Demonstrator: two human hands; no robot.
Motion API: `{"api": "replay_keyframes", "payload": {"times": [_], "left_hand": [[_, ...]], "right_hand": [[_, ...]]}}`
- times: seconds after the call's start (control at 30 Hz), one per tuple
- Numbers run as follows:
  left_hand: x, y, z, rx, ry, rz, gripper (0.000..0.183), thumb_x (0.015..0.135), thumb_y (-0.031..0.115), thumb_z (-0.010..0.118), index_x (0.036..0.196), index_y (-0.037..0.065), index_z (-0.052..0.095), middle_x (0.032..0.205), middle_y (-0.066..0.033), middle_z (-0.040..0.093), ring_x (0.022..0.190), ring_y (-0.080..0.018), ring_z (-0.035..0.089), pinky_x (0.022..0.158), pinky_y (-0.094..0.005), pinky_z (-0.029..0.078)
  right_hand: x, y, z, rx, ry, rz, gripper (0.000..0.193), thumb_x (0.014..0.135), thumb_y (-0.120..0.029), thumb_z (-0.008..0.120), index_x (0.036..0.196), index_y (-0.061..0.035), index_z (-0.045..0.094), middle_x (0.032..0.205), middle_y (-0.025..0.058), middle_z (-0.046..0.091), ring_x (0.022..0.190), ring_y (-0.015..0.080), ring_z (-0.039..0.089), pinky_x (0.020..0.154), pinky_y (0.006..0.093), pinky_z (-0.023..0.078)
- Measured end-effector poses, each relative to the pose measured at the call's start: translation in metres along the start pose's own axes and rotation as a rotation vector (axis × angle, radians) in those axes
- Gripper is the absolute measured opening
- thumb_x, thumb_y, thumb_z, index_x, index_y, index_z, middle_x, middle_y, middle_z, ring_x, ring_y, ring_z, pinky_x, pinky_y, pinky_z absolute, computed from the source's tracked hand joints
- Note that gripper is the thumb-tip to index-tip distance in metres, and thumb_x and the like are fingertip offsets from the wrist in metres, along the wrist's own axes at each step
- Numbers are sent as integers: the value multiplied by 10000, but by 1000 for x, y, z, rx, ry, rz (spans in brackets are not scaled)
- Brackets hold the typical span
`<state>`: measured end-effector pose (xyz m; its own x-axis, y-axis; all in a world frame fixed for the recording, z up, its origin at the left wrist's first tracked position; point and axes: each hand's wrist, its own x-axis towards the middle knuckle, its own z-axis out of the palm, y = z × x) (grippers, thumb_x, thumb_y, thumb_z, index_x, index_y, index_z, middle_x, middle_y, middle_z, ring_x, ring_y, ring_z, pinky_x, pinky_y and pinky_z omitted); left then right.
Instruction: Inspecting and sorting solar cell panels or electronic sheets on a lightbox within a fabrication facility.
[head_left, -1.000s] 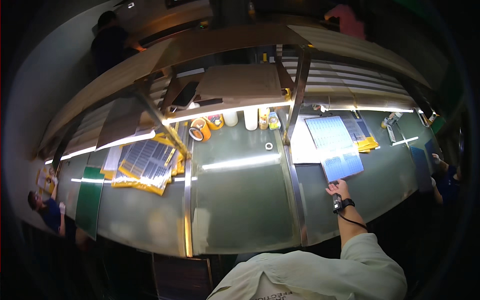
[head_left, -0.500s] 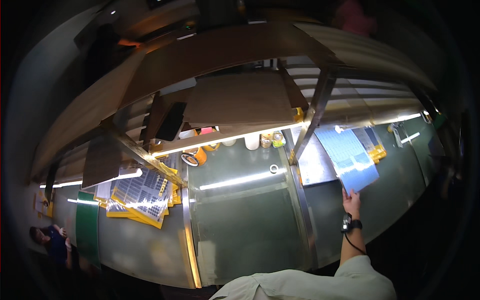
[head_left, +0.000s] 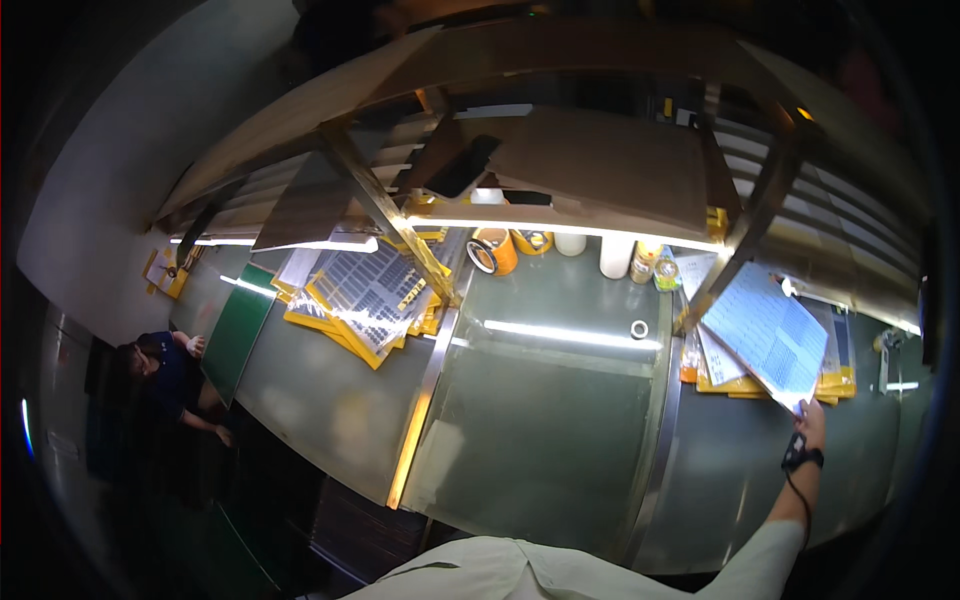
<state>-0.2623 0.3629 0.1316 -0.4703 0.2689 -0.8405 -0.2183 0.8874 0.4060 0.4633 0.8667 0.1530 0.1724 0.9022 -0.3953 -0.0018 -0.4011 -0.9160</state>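
My right hand [head_left: 809, 422] is closed on the near corner of a light blue printed sheet [head_left: 770, 325] at the right of the bench. The sheet lies slanted over several yellow-edged flat packs [head_left: 735, 387]. Part of a white printed paper [head_left: 715, 362] shows at its left side. A black band with a small device and a cable is on my right wrist. My left hand is out of view.
A metal strip [head_left: 425, 390] divides the dark green bench [head_left: 550, 420]. Yellow-edged printed sheets [head_left: 365, 285] lie left. An orange tape roll [head_left: 490, 252], bottles and a white ring [head_left: 639, 329] are farther back. Shelf posts [head_left: 755, 225] rise at the back. Another person [head_left: 165, 375] is far left.
The view has swung, so the bench appears farther right and higher. My right hand still holds the blue sheet; more yellow-edged packs show beneath it. The other person's arm has lowered.
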Motion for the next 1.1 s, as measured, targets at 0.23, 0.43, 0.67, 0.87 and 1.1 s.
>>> {"api": "replay_keyframes", "payload": {"times": [0.23,0.43,0.67,0.87,1.1], "left_hand": [[4,-64,-11,102,-13,-25,739,848,618,320,1227,3,472,1249,-214,487,1178,-316,441,953,-399,358],[11,-205,-33,163,-61,-22,706,872,589,341,1216,-10,486,1259,-213,482,1184,-313,441,962,-378,360],[-43,-387,-13,206,75,-61,675,865,493,452,1307,-13,386,1332,-233,402,1237,-344,392,1017,-363,331],[-61,-453,-4,-259,124,-257,675,846,517,490,1318,41,401,1320,-188,438,1194,-316,445,990,-341,361],[-70,-464,7,582,-214,-56,556,833,571,460,1069,100,638,1028,-113,638,956,-218,592,820,-345,444]], "right_hand": [[55,58,-50,-1042,751,-270,304,623,-117,632,912,-26,607,846,143,636,816,251,600,731,374,473],[10,-7,-33,-863,207,-523,252,722,-139,562,960,-56,577,750,79,596,608,166,563,539,275,449],[-181,-46,197,-880,-606,-490,270,813,-105,515,1078,-54,540,809,40,571,702,93,549,576,212,440],[-334,-33,311,-883,-982,-622,282,785,-32,553,1065,0,558,862,61,599,804,142,572,735,257,465],[-389,21,373,-901,-1263,-632,244,802,-14,577,1045,-24,586,851,65,647,771,139,602,701,265,491]]}}
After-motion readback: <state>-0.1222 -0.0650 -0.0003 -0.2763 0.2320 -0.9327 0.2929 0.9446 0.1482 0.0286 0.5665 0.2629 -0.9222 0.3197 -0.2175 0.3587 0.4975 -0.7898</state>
